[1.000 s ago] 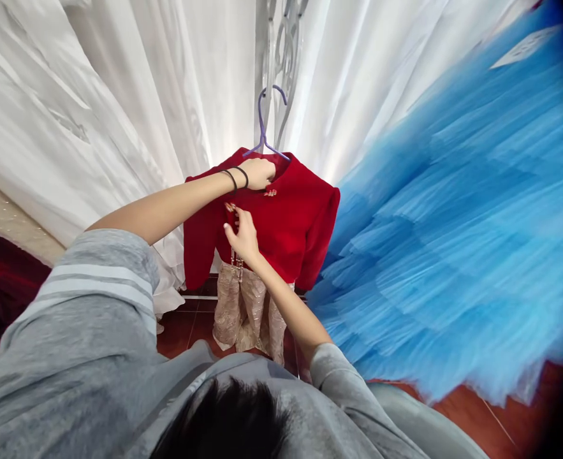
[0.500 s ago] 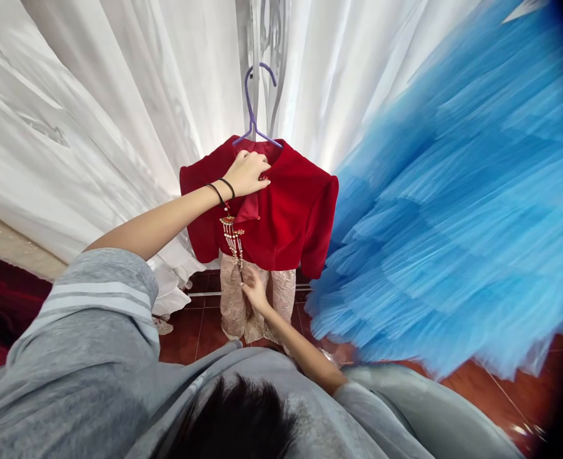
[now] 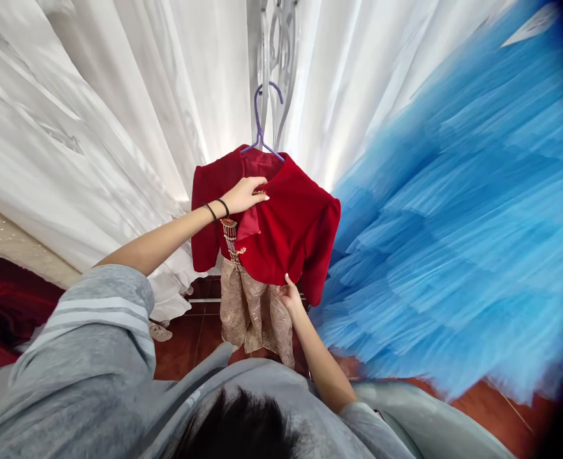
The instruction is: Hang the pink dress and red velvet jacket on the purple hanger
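Note:
A short red velvet jacket [image 3: 295, 217] hangs on a purple hanger [image 3: 258, 118]. My left hand [image 3: 243, 193] is closed on the jacket's front edge below the neckline, where a bit of gold ornament shows under the fingers. The lining of the front flap is turned outward beneath it. Down the jacket's left front hangs a beaded tassel ornament [image 3: 229, 233]. My right hand [image 3: 288, 294] pinches the jacket's bottom hem, its thumb on the red cloth and the other fingers behind. Below the jacket hangs a pale pink shiny skirt or trousers [image 3: 247, 306].
A white scrolled metal stand [image 3: 281, 51] carries the hanger. White draped cloth [image 3: 132, 95] spreads behind and to the left. A big blue tulle skirt [image 3: 453, 242] fills the right side. Dark red cloth [image 3: 8, 306] lies at the far left, above a red tiled floor [image 3: 178, 347].
My right hand has gone from the beaded tassel's lower end to the right along the hem, and now grips it. My left hand keeps its hold; the jacket appears lower in view.

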Available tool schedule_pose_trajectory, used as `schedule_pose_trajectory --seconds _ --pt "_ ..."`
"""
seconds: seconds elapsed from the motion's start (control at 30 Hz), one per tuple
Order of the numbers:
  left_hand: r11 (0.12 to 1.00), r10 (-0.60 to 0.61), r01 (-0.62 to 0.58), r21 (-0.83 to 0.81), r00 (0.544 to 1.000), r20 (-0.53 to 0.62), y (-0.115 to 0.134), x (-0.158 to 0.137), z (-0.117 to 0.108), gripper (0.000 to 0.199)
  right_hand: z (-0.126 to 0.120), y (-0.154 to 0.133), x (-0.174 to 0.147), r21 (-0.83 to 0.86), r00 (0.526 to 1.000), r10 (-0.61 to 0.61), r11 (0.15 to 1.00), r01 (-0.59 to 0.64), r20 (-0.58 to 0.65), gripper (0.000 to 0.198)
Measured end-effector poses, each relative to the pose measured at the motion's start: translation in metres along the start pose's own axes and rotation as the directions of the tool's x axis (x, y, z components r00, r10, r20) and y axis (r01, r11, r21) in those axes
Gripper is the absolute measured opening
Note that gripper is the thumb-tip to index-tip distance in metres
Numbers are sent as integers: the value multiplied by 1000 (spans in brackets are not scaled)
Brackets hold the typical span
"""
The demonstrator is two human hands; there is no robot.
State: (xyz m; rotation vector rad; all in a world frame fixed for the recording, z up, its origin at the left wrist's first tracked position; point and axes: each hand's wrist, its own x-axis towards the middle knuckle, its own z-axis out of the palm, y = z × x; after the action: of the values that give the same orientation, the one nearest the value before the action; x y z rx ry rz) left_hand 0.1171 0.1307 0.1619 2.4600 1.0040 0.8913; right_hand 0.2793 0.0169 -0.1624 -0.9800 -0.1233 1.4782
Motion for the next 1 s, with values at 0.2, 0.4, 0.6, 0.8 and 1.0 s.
schedule_pose_trajectory --seconds 0.2,0.4,0.6,0.8,1.0 --pt "988 64 -82 128 988 139 -19 -21 1 27 -8 -9 -19 -384 998 62 921 -68 -28 20" --pt "840 217 -261 476 965 146 -34 -50 -41 48 30 -39 -62 -602 971 -203 763 236 124 9" --pt "647 199 -327 689 944 262 -14 -13 -41 33 155 -76 -87 -712 600 -661 139 688 451 61" --pt "631 37 -154 760 985 169 18 22 -34 33 213 -102 -94 -733 610 -531 -29 680 588 42" --pt "655 10 -137 743 985 173 37 20 -28 29 235 -95 -83 -568 490 -475 -26 822 731 26"
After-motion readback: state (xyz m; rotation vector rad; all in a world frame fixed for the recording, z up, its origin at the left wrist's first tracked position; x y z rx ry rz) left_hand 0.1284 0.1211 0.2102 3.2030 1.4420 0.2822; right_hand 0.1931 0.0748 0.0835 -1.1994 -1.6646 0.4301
